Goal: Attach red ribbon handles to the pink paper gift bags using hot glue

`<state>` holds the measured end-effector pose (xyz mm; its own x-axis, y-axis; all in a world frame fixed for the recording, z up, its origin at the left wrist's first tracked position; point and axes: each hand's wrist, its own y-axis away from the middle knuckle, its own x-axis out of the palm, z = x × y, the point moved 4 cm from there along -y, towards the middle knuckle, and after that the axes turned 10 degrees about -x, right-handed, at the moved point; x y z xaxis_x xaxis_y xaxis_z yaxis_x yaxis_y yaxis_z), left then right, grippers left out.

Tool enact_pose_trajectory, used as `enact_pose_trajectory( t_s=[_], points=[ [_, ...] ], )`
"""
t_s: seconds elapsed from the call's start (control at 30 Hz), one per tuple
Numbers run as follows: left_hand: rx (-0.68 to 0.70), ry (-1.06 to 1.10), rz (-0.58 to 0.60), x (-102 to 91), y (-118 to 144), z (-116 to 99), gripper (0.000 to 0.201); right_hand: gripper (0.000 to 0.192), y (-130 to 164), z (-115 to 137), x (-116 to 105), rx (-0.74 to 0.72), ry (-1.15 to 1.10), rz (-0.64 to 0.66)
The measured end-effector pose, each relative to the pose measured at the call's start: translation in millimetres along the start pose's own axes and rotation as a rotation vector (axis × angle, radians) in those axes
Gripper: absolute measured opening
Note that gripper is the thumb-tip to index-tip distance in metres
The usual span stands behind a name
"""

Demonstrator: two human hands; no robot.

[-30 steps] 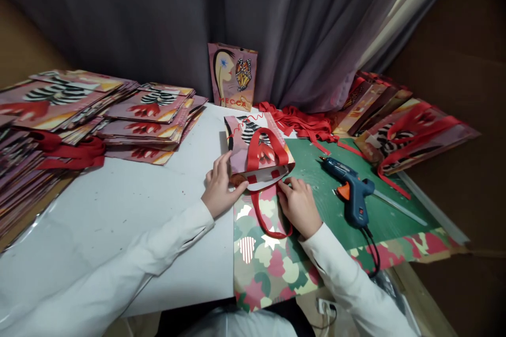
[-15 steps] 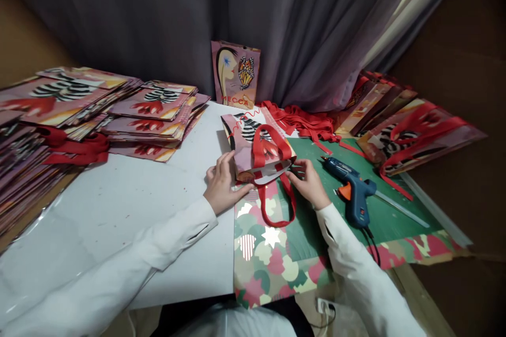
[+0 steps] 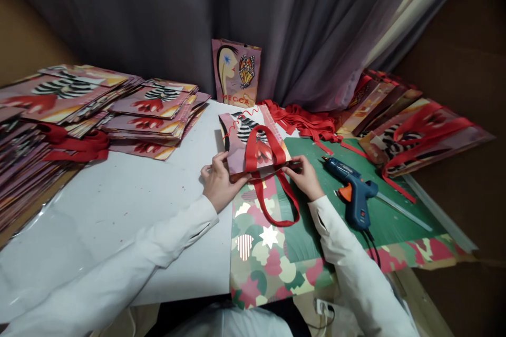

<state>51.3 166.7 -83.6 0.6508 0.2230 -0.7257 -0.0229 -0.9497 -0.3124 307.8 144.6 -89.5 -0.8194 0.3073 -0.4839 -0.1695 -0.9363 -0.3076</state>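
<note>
A flat pink paper gift bag [image 3: 253, 142] with red ribbon handles [image 3: 276, 205] lies on the table in front of me. My left hand [image 3: 217, 181] grips its near left edge, fingers curled over the paper. On the near right corner of the bag rests my right hand [image 3: 306, 176], pinching it. One red handle loop lies on top of the bag; the other trails toward me over the patterned paper [image 3: 269, 258].
A blue hot glue gun [image 3: 351, 189] lies on the green cutting mat [image 3: 387, 216] to the right. Stacks of flat bags [image 3: 118, 110] fill the left and more bags [image 3: 411, 131] the right. Red ribbons [image 3: 304, 121] are heaped behind. One bag [image 3: 236, 72] stands upright against the curtain.
My right hand moved from the lower handle loop up to the bag's right corner. The open mouth of the bag has been pressed flat.
</note>
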Motion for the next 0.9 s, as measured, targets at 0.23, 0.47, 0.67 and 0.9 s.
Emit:
enact_pose_trajectory(
  t_s=[0.23, 0.47, 0.67, 0.9],
  points=[
    [0.014, -0.109, -0.138, -2.5, 0.7, -11.1, 0.059, 0.032, -7.7, 5.2, 11.6, 0.082, 0.212, -0.096],
    [0.315, -0.2, -0.135, -24.1, 22.8, -23.2, 0.013, 0.014, 16.7, 50.0, 1.3, -0.018, 0.531, -0.015],
    [0.398, -0.338, -0.047, -17.6, 24.1, -21.5, 0.022, 0.032, 69.7, 107.6, 35.1, -0.306, 0.648, 0.317],
    [0.332, -0.306, 0.087, -3.9, 25.3, -17.3, 0.032, 0.046, 85.7, 97.9, 70.1, -0.42, 0.641, 0.446]
  ],
)
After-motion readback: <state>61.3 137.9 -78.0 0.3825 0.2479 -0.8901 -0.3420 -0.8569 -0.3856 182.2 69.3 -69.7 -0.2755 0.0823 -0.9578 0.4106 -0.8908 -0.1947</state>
